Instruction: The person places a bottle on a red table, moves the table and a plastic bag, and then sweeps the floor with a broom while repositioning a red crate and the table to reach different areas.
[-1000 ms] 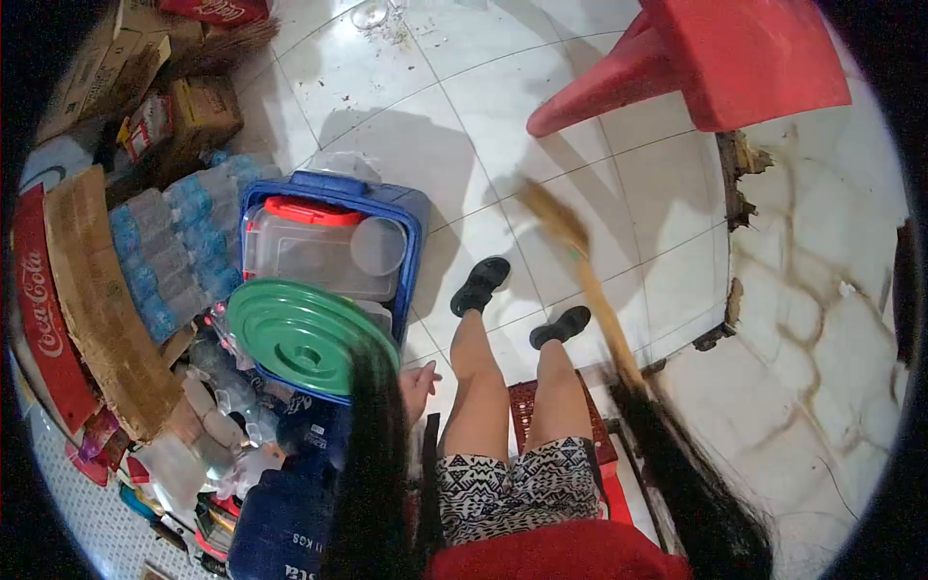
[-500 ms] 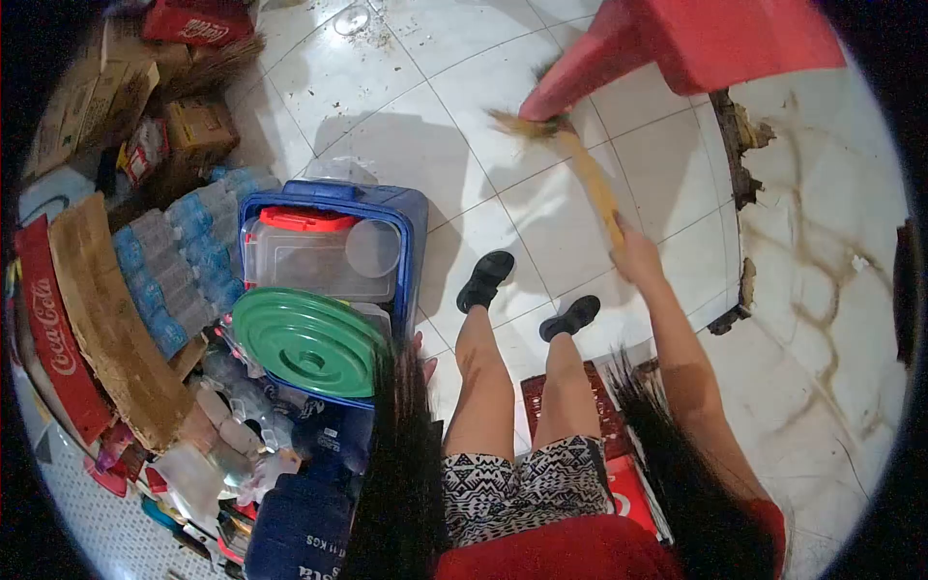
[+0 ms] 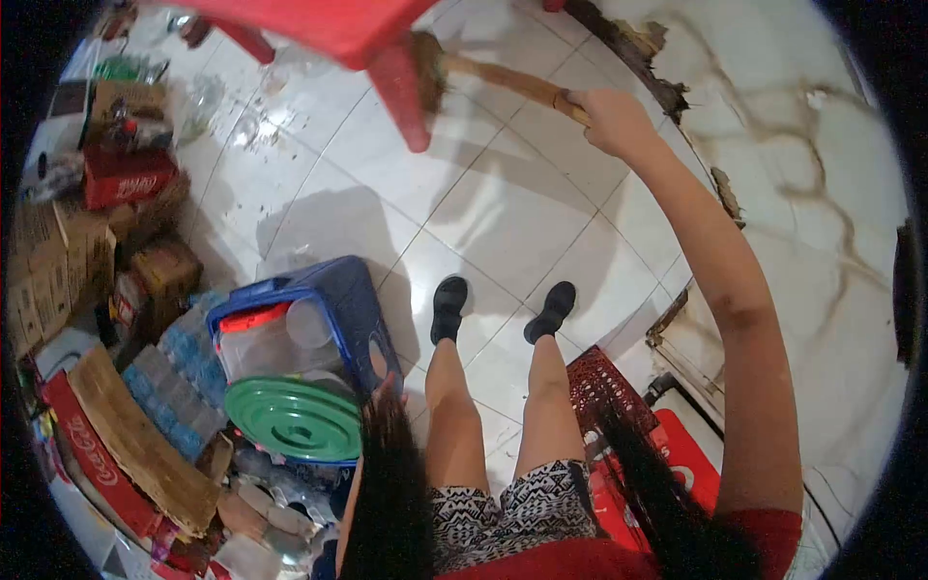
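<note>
My right hand (image 3: 614, 124) is closed around the wooden handle of a broom (image 3: 512, 87) and reaches forward over the floor. The broom's brown bristles are beside a leg of a red plastic table (image 3: 398, 101), which hides part of them. Close to the side of a blue plastic bin (image 3: 362, 290) is my left hand (image 3: 385, 387), mostly covered by dark hair so its grip is hidden. The bin holds clear containers with a red-orange lid (image 3: 253, 317), and a round green lid (image 3: 293, 418) lies across its near end.
Cardboard boxes, a red crate (image 3: 130, 176) and packs of bottles (image 3: 174, 387) crowd the left side. Debris (image 3: 246, 130) dots the tiled floor (image 3: 435, 213) near the table. The right wall (image 3: 773, 193) has a broken lower edge. Beside my legs stands a dark red perforated basket (image 3: 604, 382).
The view has shifted, so the red table now sits at upper left. My right arm stretches farther forward, and the broom's bristles have moved left across the picture, still close to a table leg.
</note>
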### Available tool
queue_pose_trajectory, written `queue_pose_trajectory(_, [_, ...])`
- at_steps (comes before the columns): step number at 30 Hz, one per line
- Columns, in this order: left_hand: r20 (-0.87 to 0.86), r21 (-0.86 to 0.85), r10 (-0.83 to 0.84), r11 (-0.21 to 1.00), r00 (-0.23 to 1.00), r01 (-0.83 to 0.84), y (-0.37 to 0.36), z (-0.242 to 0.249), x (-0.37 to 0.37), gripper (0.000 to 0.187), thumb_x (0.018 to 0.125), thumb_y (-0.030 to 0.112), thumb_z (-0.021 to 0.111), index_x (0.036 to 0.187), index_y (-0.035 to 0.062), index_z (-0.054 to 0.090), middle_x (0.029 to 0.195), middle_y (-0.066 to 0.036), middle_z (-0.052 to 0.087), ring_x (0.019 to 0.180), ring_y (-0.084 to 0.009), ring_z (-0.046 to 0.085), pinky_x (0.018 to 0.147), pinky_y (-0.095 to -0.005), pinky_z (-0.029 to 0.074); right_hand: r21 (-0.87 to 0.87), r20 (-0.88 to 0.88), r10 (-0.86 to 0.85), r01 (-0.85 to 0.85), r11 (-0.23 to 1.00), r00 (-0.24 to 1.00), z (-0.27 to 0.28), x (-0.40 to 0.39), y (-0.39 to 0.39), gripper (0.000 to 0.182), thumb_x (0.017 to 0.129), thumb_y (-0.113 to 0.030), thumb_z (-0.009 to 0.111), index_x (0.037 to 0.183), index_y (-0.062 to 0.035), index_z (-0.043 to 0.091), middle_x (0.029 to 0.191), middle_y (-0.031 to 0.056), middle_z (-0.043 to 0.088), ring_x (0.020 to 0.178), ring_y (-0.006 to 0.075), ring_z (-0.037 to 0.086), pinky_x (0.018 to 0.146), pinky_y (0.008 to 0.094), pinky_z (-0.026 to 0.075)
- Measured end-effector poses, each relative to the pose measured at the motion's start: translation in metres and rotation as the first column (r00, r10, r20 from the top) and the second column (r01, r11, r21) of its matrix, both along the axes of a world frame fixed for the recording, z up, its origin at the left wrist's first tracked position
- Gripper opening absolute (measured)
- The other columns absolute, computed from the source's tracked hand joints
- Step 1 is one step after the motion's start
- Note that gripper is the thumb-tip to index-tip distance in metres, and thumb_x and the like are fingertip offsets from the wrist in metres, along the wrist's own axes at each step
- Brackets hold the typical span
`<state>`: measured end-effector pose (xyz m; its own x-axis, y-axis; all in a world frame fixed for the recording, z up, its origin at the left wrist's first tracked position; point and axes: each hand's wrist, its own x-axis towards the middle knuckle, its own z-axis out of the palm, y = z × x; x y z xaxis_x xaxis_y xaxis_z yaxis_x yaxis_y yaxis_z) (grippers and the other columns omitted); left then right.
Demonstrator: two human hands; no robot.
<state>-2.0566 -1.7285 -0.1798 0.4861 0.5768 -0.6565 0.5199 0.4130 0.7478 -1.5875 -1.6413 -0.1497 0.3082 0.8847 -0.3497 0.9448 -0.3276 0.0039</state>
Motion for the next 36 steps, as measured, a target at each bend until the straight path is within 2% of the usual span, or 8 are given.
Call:
queue_pose_trajectory(4, [-0.162,0.062,-0.223,0.970,0.961,0.236,-0.017,-0.017,-0.006,0.038,0.078,0.016,0.041,0.112,0.0017,0.035,0.111,-0.009,0.040,0.096,-0.0178,0.042,0.077,-0.0264,0.035,0.242,-0.271,-0.292,0.358,0.902,0.917,0.013,0.020,-0.079,0.053,0.059,-0.013,0.056,0.110,-0.0164,0.041,0.075,0.0131,0.055,0.063,0.0255,0.052,0.058,0.0326,0.042])
queue_pose_trajectory(10, [-0.311,0.202,-0.503,0.794,0.806,0.573,-0.045,-0.049,0.024,0.036,0.082,0.022,0.033,0.112,0.0042,0.036,0.111,-0.009,0.039,0.093,-0.0188,0.044,0.079,-0.0280,0.034,0.053,-0.629,-0.715,0.934,0.352,0.305,0.018,0.015,-0.297,0.054,0.064,-0.011,0.055,0.115,-0.0153,0.036,0.077,0.0077,0.055,0.057,0.0111,0.052,0.042,0.0231,0.040])
queue_pose_trajectory(13, [-0.207,0.005,-0.582,0.803,0.786,0.596,-0.055,-0.069,0.040,0.034,0.081,0.018,0.030,0.111,0.0030,0.036,0.108,-0.010,0.042,0.094,-0.0201,0.044,0.079,-0.0297,0.034,-0.044,-0.797,-0.590,0.986,-0.159,-0.131,-0.025,0.004,-0.397,0.040,0.068,-0.011,0.052,0.107,-0.0106,0.042,0.066,0.0045,0.052,0.046,0.0103,0.047,0.034,0.0198,0.036])
queue_pose_trajectory(16, [-0.158,0.386,-0.633,0.666,0.757,0.638,-0.054,-0.042,0.082,0.035,0.077,0.015,0.034,0.110,0.0031,0.037,0.103,-0.012,0.046,0.095,-0.0226,0.044,0.080,-0.0294,0.034,-0.399,-0.797,-0.219,0.764,-0.508,-0.562,-0.065,0.056,-0.453,0.019,0.071,-0.012,0.049,0.088,-0.0066,0.046,0.058,0.0026,0.047,0.044,0.0109,0.044,0.033,0.0196,0.036])
queue_pose_trajectory(18, [0.006,-0.273,0.004,0.962,1.000,-0.002,-0.056,-0.046,0.084,0.035,0.074,0.009,0.039,0.108,0.0043,0.040,0.105,-0.013,0.044,0.092,-0.0242,0.046,0.077,-0.0304,0.037,-0.534,-0.817,0.163,0.618,-0.577,-0.554,-0.097,0.107,-0.467,0.008,0.072,-0.014,0.046,0.072,-0.0079,0.041,0.053,0.0023,0.042,0.041,0.0129,0.041,0.034,0.0222,0.036])
queue_pose_trajectory(21, [-0.352,0.127,-0.370,0.891,0.860,0.435,-0.052,0.016,0.133,0.034,0.074,0.007,0.044,0.107,0.0049,0.042,0.106,-0.014,0.044,0.090,-0.0246,0.048,0.072,-0.0298,0.040,-0.513,-0.794,-0.001,0.671,-0.536,-0.608,-0.132,0.145,-0.383,0.012,0.073,-0.014,0.046,0.066,-0.0127,0.037,0.045,-0.0013,0.035,0.032,0.0069,0.031,0.027,0.0174,0.023])
queue_pose_trajectory(28, [-0.445,0.083,-0.361,0.895,0.820,0.439,-0.067,0.033,0.181,0.036,0.071,0.010,0.052,0.106,0.0056,0.044,0.105,-0.015,0.043,0.084,-0.0246,0.051,0.069,-0.0297,0.042,-0.523,-0.791,-0.425,0.847,0.096,-0.440,-0.193,0.115,-0.146,0.023,0.070,-0.019,0.047,0.089,-0.0089,0.038,0.060,0.0052,0.040,0.045,0.0173,0.043,0.034,0.0288,0.038])
queue_pose_trajectory(36, [-0.512,0.034,-0.555,0.750,0.656,0.661,-0.056,0.037,0.219,0.036,0.072,0.010,0.051,0.106,0.0035,0.043,0.103,-0.016,0.044,0.080,-0.0231,0.051,0.067,-0.0288,0.042,-0.617,-0.780,-0.209,0.666,0.419,-0.590,-0.100,0.093,-0.143,0.067,0.066,-0.009,0.057,0.121,-0.0173,0.019,0.068,0.0065,0.050,0.049,0.0110,0.044,0.035,0.0220,0.035])
